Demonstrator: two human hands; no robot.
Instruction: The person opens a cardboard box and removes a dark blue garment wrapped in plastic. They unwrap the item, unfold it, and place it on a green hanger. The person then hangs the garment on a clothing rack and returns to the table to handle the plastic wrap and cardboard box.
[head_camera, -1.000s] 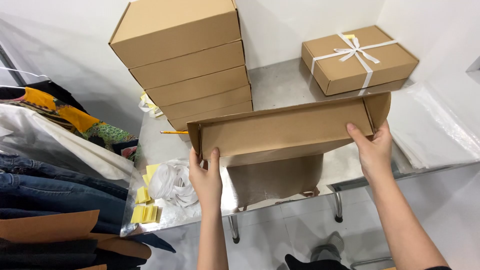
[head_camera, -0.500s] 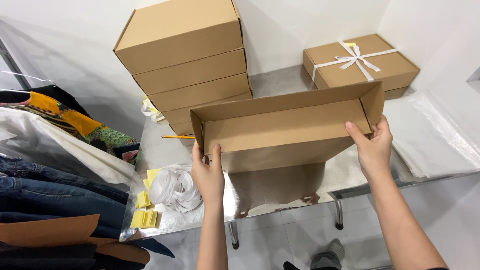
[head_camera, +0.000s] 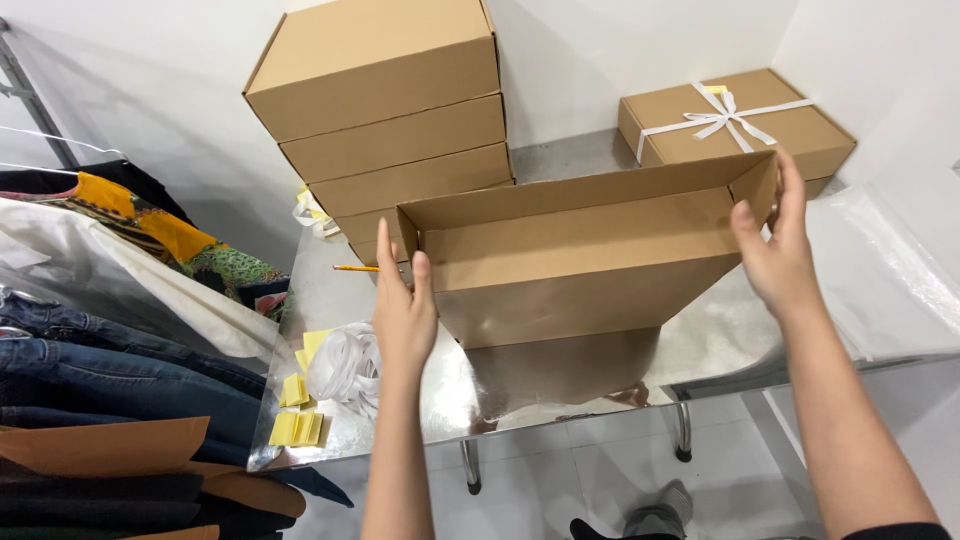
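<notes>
Two bare hands holding up a wide open brown cardboard box above a shiny metal table. Left hand flat against the box's left end, fingers straight and close together. Right hand pressed on the right end, thumb on the near side, fingers curled around the corner. Box tipped, its open side facing up and toward the camera. Behind the left hand, a tall stack of closed brown cardboard boxes. Behind the right hand, a flat brown box tied with white ribbon. Just left of the left hand, a bundle of white ribbon and small yellow paper notes. Farther left, hanging clothes.
</notes>
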